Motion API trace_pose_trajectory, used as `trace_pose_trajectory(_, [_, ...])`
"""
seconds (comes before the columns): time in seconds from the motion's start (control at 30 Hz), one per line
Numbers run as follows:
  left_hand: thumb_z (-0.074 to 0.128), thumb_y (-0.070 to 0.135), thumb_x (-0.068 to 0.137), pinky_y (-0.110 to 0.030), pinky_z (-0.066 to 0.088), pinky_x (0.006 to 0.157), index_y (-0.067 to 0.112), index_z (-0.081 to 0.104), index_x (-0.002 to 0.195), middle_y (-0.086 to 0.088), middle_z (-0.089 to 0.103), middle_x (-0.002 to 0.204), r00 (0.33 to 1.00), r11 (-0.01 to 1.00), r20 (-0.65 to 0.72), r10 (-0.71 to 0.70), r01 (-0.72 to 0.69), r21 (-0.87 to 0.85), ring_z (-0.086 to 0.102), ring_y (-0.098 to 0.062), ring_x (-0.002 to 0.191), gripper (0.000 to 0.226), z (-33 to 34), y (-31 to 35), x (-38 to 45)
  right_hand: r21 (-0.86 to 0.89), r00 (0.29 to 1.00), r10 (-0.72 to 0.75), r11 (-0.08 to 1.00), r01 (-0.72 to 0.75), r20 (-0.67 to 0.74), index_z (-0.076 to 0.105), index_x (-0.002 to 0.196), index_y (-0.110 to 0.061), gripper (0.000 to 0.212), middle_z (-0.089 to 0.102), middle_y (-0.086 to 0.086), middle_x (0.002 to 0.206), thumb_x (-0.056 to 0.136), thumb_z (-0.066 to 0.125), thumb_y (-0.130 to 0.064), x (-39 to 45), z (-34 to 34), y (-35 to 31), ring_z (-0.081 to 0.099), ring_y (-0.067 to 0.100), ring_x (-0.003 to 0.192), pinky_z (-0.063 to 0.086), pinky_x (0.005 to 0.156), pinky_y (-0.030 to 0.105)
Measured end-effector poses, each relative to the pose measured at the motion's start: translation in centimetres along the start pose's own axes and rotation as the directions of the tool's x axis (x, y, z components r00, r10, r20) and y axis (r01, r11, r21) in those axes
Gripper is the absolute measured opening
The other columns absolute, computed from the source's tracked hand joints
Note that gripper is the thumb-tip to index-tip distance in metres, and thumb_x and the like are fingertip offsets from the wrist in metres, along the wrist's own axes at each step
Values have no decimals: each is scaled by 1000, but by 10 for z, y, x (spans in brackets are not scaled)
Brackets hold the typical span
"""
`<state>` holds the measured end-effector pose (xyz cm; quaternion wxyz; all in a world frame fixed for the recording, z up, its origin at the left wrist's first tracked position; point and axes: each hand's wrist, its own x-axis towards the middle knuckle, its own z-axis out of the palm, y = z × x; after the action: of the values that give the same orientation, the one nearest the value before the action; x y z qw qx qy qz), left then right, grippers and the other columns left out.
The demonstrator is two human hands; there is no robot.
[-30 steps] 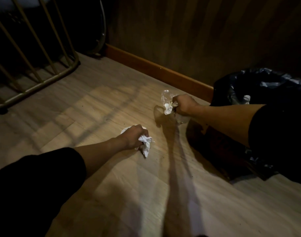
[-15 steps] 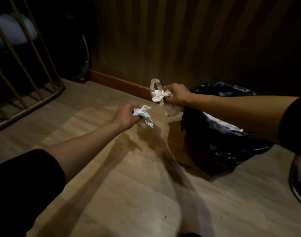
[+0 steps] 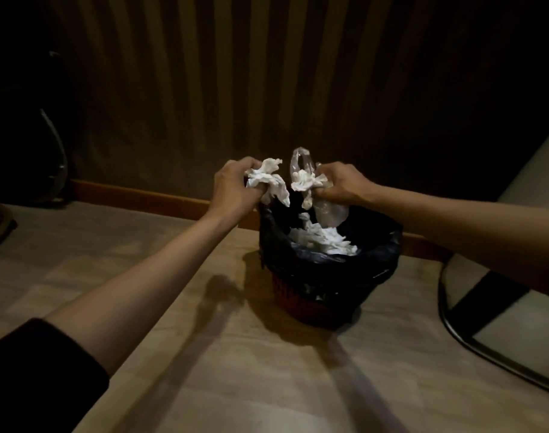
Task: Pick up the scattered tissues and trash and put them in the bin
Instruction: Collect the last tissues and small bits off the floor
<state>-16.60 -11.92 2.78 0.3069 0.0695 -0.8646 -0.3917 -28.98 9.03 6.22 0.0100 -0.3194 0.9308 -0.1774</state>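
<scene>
— Both hands have come across from the open floor since half a second ago and now hang over the bin (image 3: pixel 323 270), which has shifted to the middle of the view.

— What is each one carrying?

— Left hand (image 3: pixel 235 185): its grip is closed around a crumpled white tissue (image 3: pixel 267 179), held above the near-left rim. Right hand (image 3: pixel 338 185): its grip is pinched on a second tissue wad (image 3: pixel 302 182) together with a clear plastic bag (image 3: pixel 326 204), whose lower part dangles over the opening.

— So which step is this?

— The drop, I'd say. Pickup looks finished for this load; nothing is released yet. More tissues (image 3: pixel 323 240) already lie inside the black liner (image 3: pixel 376 254).

— And next?

— Simply spreading the fingers. The right load sits well over the mouth. The left one hangs close to the rim, so a small push inward first would be safer. Tissue is light and may cling to the fingers or drift onto the floor (image 3: pixel 204 354).

— Any litter left out there?

— None visible on the floor shown.
</scene>
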Motion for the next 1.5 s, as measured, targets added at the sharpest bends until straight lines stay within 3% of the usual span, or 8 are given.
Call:
trace_pose_trajectory(0.13, [70,18,82,-28,46,82,26,68,110,-7,59,112,998,999,55,20,-19,-29,59,-21,102,29,33,23,6,-134,981,99,988,-76,169,57,134,-18,55,57,6,124,87,71,-42,-12,-1,32,58,28,116,50,90,34])
trace_pose_trajectory(0.3, [69,26,85,-44,52,98,31,59,127,-2,61,126,980,995,200,-25,43,-87,60,-21,116,44,63,30,11,-43,935,239,971,-236,262,65,126,-21,41,66,5,116,88,74,-33,-13,-9,57,71,21,90,63,63,32])
trace_pose_trajectory(0.5, [66,28,92,-37,38,109,31,41,148,-2,42,154,782,1000,623,-16,-1,27,42,-24,139,62,78,34,-5,-128,927,343,937,-325,154,68,115,-20,20,65,7,112,95,64,-23,-11,-24,66,70,23,91,62,70,34])
trace_pose_trajectory(0.67, [67,30,90,-35,44,106,22,56,136,-6,62,134,870,995,493,23,-68,73,57,-22,125,48,58,19,-11,-137,951,303,947,-292,64,67,116,-16,23,65,8,110,94,65,-21,-2,-19,58,66,20,86,58,61,28])
trace_pose_trajectory(0.8, [67,27,89,-26,47,93,19,63,127,-2,68,122,949,994,312,-47,12,110,62,-18,115,38,26,-13,-16,-189,986,156,971,-144,53,70,112,-18,24,69,4,107,90,70,-27,12,-6,24,68,20,92,60,75,33])
trace_pose_trajectory(0.9, [67,27,89,-34,51,96,19,64,123,-2,68,119,963,978,233,-136,92,189,61,-20,114,35,1,-44,-25,-198,999,38,980,-31,32,69,114,-20,27,71,4,108,89,70,-28,27,7,-12,69,21,96,59,80,36])
trace_pose_trajectory(1.13, [69,25,88,-38,52,95,14,62,123,-6,66,121,913,897,172,-370,303,322,62,-23,112,38,-56,-125,-70,-168,984,-165,970,174,64,71,109,-16,24,72,7,107,88,65,-25,62,64,-106,68,26,99,58,83,42])
trace_pose_trajectory(1.5, [70,23,86,-33,52,94,11,66,118,-9,68,122,769,707,147,-622,471,527,65,-25,109,34,-122,-231,-160,-178,884,-254,922,343,392,67,111,-18,22,64,2,107,91,65,-25,98,221,-185,62,20,91,51,64,30])
